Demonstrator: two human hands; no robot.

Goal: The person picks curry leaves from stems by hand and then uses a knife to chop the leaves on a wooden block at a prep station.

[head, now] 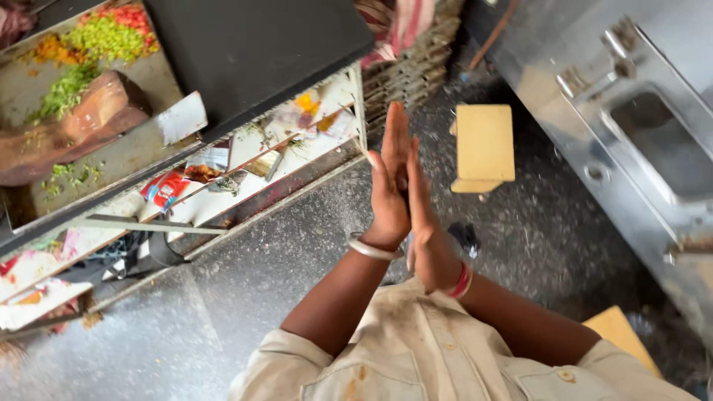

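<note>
The left hand [391,186] and the right hand [423,215] are pressed flat together, palm to palm, fingers straight and pointing away from the body; neither grip holds anything, both being open and flat against each other. A smooth silver metal bangle [373,249] circles the left wrist and a red thread band [461,282] the right, above the sleeves of a pale, stained button shirt [416,356]. Below the hands lies a speckled grey stone floor [282,260]. To the left stands a worn metal bench [126,148] with a dark slab top; on it sit a heap of chopped green, orange and red vegetables [96,41] and a rounded brown wooden block [82,122]. A shelf [245,186] under it holds crumpled packets and scraps. Just beyond the fingertips is a small square yellow wooden stool [483,145], and to the right a shiny steel sink unit [631,126] with a rectangular basin.
</note>
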